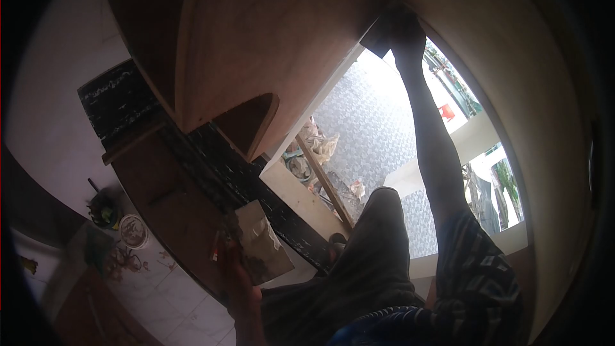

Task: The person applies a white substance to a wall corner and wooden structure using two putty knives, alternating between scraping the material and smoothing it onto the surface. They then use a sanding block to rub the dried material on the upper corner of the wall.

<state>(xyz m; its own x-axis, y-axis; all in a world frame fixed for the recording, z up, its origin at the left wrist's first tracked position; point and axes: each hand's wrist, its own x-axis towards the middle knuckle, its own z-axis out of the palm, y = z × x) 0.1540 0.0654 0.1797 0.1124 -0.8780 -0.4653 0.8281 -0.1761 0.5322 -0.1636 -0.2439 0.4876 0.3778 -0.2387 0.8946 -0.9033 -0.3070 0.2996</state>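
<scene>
My left hand (pixel 236 277) is low in the view, closed around the handle of a wide flat putty knife (pixel 261 248) whose pale, smeared blade points up toward a black-stained plank (pixel 221 165). My right arm stretches far up and my right hand (pixel 402 28), seen as a dark silhouette, grips the upper edge of a large plywood panel (pixel 269 32). Below the panel a curved plywood piece (pixel 251 122) juts out. My knee in dark shorts (pixel 378 250) is raised between the two arms.
On the tiled floor (pixel 173 295) at lower left stand a round open tin (pixel 133 230) and a dark pot (pixel 102 209), amid paint stains. A wooden batten (pixel 323 182) and rubble lie below the panel. Bright daylight comes in from an outdoor patterned floor (pixel 371 122).
</scene>
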